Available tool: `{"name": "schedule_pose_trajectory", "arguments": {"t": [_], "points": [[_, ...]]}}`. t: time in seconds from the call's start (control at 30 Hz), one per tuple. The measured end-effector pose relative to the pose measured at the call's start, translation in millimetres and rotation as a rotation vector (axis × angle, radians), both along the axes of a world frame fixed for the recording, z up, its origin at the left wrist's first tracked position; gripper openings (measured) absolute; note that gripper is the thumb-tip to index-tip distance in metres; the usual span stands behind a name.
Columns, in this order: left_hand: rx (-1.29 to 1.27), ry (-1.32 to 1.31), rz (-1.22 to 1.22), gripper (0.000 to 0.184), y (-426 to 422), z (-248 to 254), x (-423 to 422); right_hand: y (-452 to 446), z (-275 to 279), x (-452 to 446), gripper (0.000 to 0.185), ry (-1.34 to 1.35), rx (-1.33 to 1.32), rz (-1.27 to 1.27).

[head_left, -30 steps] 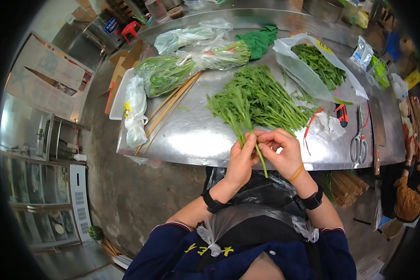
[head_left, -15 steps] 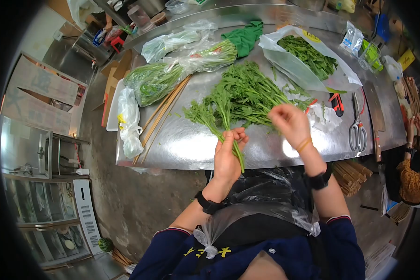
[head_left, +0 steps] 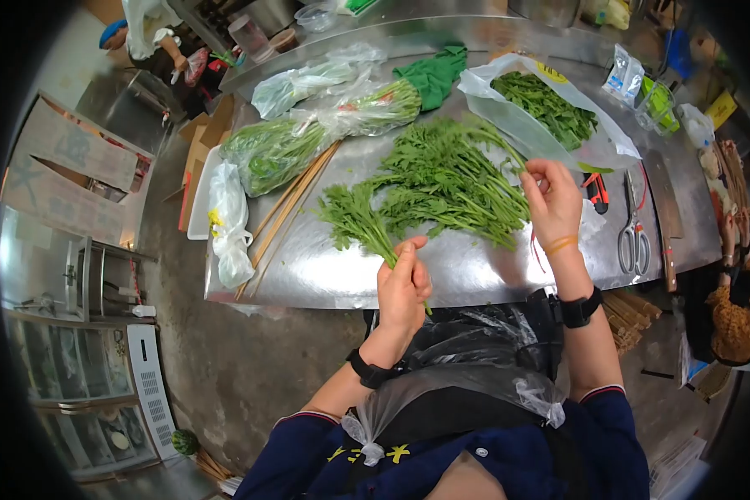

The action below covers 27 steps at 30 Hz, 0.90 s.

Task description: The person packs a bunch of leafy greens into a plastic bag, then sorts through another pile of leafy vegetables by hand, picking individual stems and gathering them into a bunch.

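Bag point(head_left: 502, 112) near right hand point(head_left: 556, 200) holds greens point(head_left: 548, 108)

The person wears a navy short-sleeved shirt point(head_left: 550, 458) with a small round white button point(head_left: 482, 452), yellow lettering point(head_left: 399, 453) to the left of that button, and sleeve hems point(head_left: 602, 391) edged in white and red. Forward of the button, bunched, knotted clear plastic point(head_left: 373, 442) overlies a black covering point(head_left: 433, 408). Each wrist bears a wide black band point(head_left: 370, 369); the right also has an orange-yellow rubber band point(head_left: 562, 244).
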<state>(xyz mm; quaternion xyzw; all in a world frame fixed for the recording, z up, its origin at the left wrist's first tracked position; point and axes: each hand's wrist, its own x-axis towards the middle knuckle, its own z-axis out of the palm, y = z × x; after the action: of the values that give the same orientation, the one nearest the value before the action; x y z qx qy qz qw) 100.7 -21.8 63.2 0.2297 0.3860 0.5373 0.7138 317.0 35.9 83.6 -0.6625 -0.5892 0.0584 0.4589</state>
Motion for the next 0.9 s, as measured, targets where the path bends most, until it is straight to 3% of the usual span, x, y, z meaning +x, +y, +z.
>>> {"name": "schedule_pose_trajectory", "arguments": {"t": [0.1, 0.2, 0.37, 0.53, 0.6, 0.63, 0.73, 0.9], "points": [[-0.019, 0.015, 0.052, 0.027, -0.6, 1.4, 9.7, -16.6, -6.6, -7.1, 0.019, 0.765, -0.182, 0.298], [0.026, 0.042, 0.016, 0.031, 1.4, 8.2, 11.7, -41.2, -0.9, -29.0, 0.02, 1.05, -0.483, 0.454], [0.019, 0.044, -0.019, 0.03, -1.8, 15.4, 12.0, -58.7, -1.4, -56.8, 0.019, 1.168, -0.67, 0.714], [0.022, 0.045, 0.002, 0.018, -5.2, 9.7, 7.4, -62.2, -3.2, -65.7, 0.019, 1.102, -0.712, 0.739], [0.018, 0.04, -0.012, 0.016, -6.3, 12.7, 6.5, -57.8, 1.3, -65.5, 0.019, 0.889, -0.485, 0.576], [0.013, 0.036, -0.027, 0.014, -7.1, 13.6, 6.2, -55.5, 8.1, -64.5, 0.02, 0.892, -0.511, 0.535], [0.032, 0.001, -0.1, 0.013, -10.3, 5.1, 5.6, -47.1, -5.2, -72.4, 0.02, 0.824, -0.359, 0.632], [0.039, 0.027, -0.096, 0.01, -13.2, 7.0, 7.2, -49.5, -7.9, -75.1, 0.017, 0.861, -0.395, 0.57]]}}
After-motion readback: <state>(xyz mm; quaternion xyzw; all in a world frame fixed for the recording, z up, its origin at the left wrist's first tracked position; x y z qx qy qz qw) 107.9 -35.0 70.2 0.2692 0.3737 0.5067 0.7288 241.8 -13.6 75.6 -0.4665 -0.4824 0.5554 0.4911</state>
